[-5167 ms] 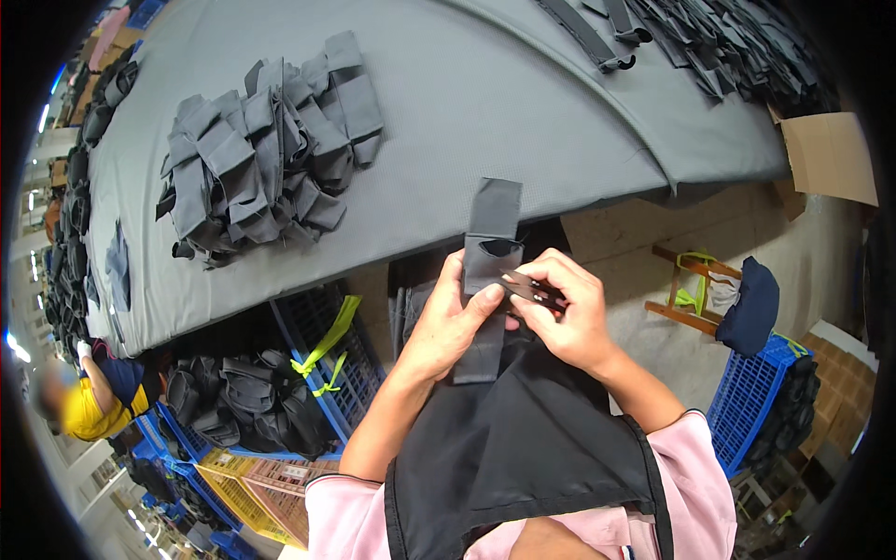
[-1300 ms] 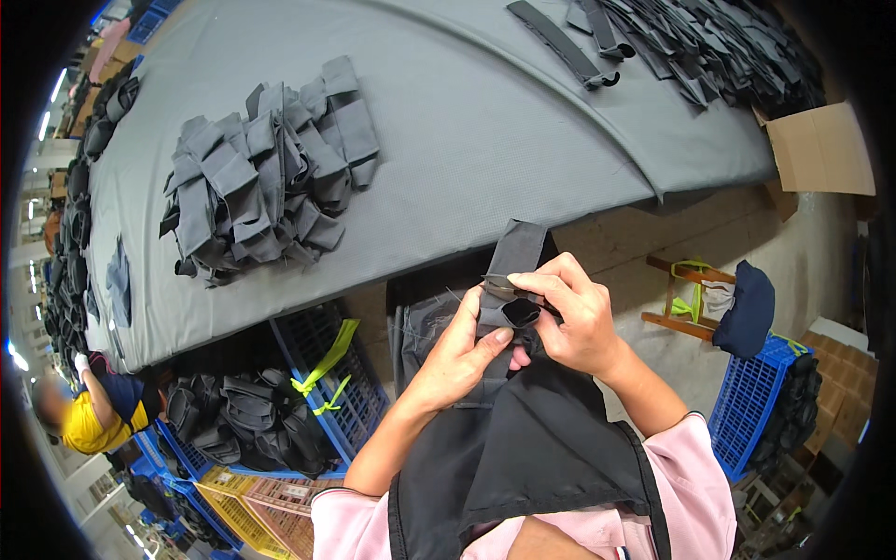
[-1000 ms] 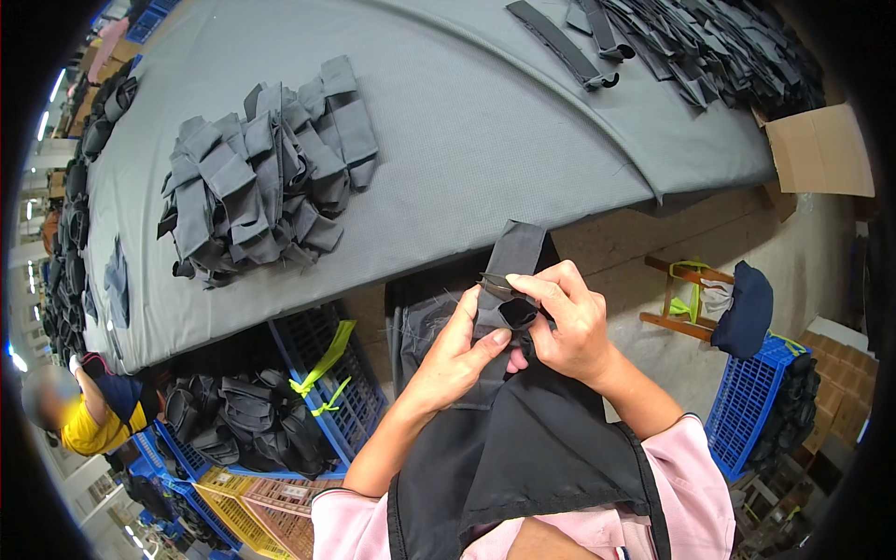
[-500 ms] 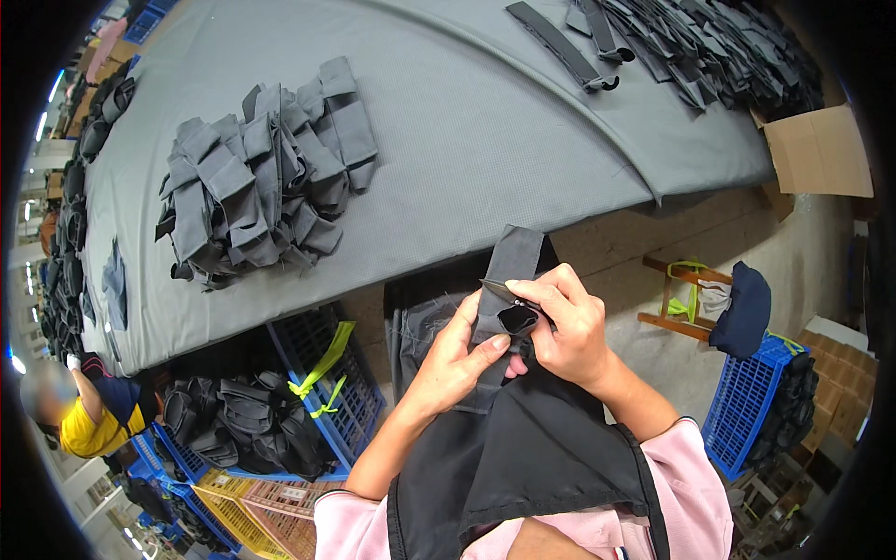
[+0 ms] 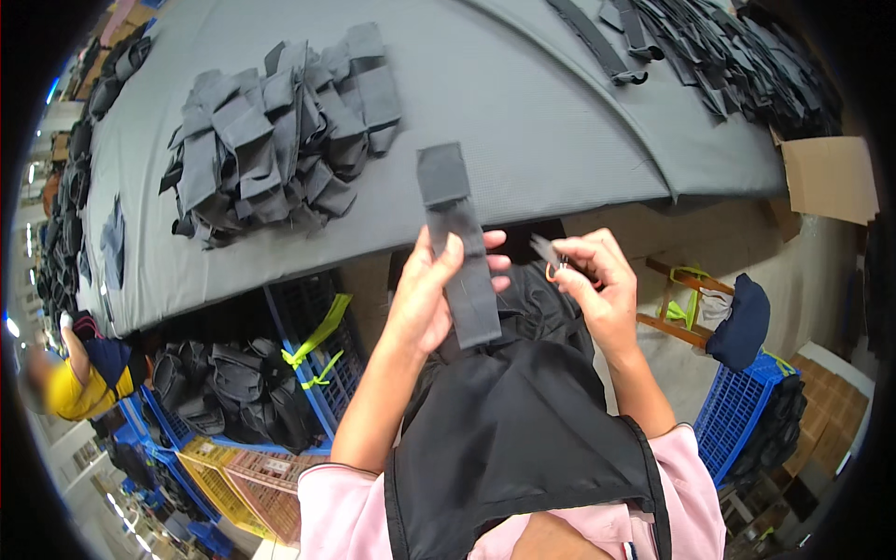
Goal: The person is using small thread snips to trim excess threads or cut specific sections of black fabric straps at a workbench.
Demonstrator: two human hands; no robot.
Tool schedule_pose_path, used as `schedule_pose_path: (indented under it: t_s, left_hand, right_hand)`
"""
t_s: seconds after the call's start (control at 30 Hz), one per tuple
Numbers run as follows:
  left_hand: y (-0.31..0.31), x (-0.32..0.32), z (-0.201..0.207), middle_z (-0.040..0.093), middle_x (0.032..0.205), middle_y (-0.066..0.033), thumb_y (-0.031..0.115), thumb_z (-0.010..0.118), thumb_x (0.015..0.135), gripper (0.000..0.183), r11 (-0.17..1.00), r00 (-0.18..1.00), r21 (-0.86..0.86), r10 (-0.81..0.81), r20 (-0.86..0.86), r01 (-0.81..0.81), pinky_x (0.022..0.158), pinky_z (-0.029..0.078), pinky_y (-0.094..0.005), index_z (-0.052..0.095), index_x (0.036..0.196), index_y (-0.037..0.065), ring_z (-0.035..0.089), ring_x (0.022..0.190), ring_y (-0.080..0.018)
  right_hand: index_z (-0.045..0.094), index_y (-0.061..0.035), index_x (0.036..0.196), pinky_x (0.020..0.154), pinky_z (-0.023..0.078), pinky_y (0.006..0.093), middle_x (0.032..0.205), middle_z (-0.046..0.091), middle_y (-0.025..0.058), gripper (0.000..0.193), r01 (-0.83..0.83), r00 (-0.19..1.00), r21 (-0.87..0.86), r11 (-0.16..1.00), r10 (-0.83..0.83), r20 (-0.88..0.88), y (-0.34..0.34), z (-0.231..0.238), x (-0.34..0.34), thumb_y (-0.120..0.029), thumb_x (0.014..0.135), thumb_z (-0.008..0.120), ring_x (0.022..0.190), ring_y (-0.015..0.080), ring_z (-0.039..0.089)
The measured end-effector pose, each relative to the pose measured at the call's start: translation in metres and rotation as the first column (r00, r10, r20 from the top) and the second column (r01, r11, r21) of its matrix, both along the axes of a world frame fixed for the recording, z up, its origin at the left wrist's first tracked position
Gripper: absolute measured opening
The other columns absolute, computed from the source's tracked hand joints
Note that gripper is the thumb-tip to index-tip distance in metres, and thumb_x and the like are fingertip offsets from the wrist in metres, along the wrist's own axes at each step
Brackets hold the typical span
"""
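In the head view, the left hand [image 5: 422,294] has a flat grey fabric strip [image 5: 473,266] clamped between its thumb on top and its other fingers, whose tips emerge from beneath on the right edge. The strip's long axis runs away from the body, its far end leaning left over the edge of the grey-covered bench [image 5: 532,121], its near end above the black fabric apron [image 5: 523,411]. The right hand [image 5: 607,275] has its fingers closed around small dark snips [image 5: 543,248] with a touch of orange; whether the blades are parted is too blurred to tell. From these right fingers the strip lies to the left, apart from the snips, with the left fingertips between; the left hand is nearer, touching it.
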State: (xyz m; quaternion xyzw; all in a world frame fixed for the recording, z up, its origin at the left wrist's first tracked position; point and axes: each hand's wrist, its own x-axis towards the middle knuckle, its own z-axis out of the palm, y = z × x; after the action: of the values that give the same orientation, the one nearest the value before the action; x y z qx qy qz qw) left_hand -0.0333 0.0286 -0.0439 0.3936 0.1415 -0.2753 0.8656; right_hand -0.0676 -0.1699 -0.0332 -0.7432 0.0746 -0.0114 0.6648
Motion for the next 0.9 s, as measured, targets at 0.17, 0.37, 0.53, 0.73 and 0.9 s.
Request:
schedule_pose_path:
  t_s: [0.17, 0.37, 0.53, 0.73, 0.9]
  left_hand:
    - [0.006, 0.013, -0.006, 0.057, 0.115, -0.0184, 0.028, 0.046, 0.097, 0.032, 0.996, 0.995, 0.02, 0.09, -0.041, -0.089, 0.077, 0.057, -0.0407, 0.038, 0.121, 0.009, 0.062, 0.094, -0.0245]
    - [0.001, 0.021, -0.003, 0.058, 0.112, -0.0177, 0.028, 0.047, 0.097, 0.031, 0.99, 0.991, 0.061, 0.128, -0.049, -0.125, 0.073, 0.057, -0.0386, 0.038, 0.12, 0.009, 0.062, 0.091, -0.0227]
    - [0.001, 0.019, -0.001, 0.058, 0.112, -0.0175, 0.027, 0.048, 0.096, 0.031, 0.995, 0.993, 0.01, 0.103, -0.054, -0.103, 0.07, 0.058, -0.0391, 0.038, 0.119, 0.009, 0.063, 0.089, -0.0222]
    - [0.001, 0.021, -0.002, 0.06, 0.106, -0.0149, 0.028, 0.054, 0.094, 0.032, 0.998, 0.992, -0.038, 0.054, -0.114, -0.059, 0.068, 0.056, -0.0372, 0.039, 0.115, 0.01, 0.063, 0.085, -0.0215]
    - [0.003, 0.021, -0.006, 0.06, 0.107, -0.016, 0.027, 0.053, 0.094, 0.03, 0.995, 0.986, -0.066, 0.06, -0.157, -0.071, 0.067, 0.057, -0.0378, 0.04, 0.113, 0.008, 0.064, 0.084, -0.0217]
  right_hand:
    - [0.067, -0.0052, 0.099, 0.06, 0.046, 0.0281, 0.083, 0.057, 0.007, 0.027, -0.277, 0.958, -0.231, 0.933, 0.287, 0.01, 0.012, 0.013, -0.027, 0.001, 0.072, 0.069, 0.067, 0.0161, 0.056]
    - [0.066, -0.0048, 0.094, 0.059, 0.046, 0.0308, 0.08, 0.057, 0.0064, 0.027, -0.255, 0.948, -0.423, 0.87, 0.31, 0.068, 0.016, 0.002, -0.03, -0.002, 0.068, 0.072, 0.067, 0.0208, 0.056]
    - [0.064, -0.005, 0.093, 0.06, 0.046, 0.0327, 0.078, 0.055, 0.0051, 0.029, -0.328, 0.889, -0.553, 0.766, 0.448, 0.092, 0.015, 0.005, -0.021, -0.003, 0.065, 0.073, 0.067, 0.022, 0.056]
    - [0.064, -0.0056, 0.092, 0.058, 0.045, 0.0327, 0.077, 0.056, 0.0043, 0.03, -0.325, 0.817, -0.608, 0.725, 0.539, 0.205, 0.014, 0.004, -0.013, -0.002, 0.063, 0.073, 0.067, 0.0213, 0.057]
    - [0.065, -0.0056, 0.091, 0.058, 0.045, 0.0322, 0.074, 0.056, 0.0037, 0.03, -0.256, 0.801, -0.591, 0.765, 0.51, 0.314, 0.009, 0.002, -0.017, -0.001, 0.062, 0.073, 0.066, 0.0215, 0.057]
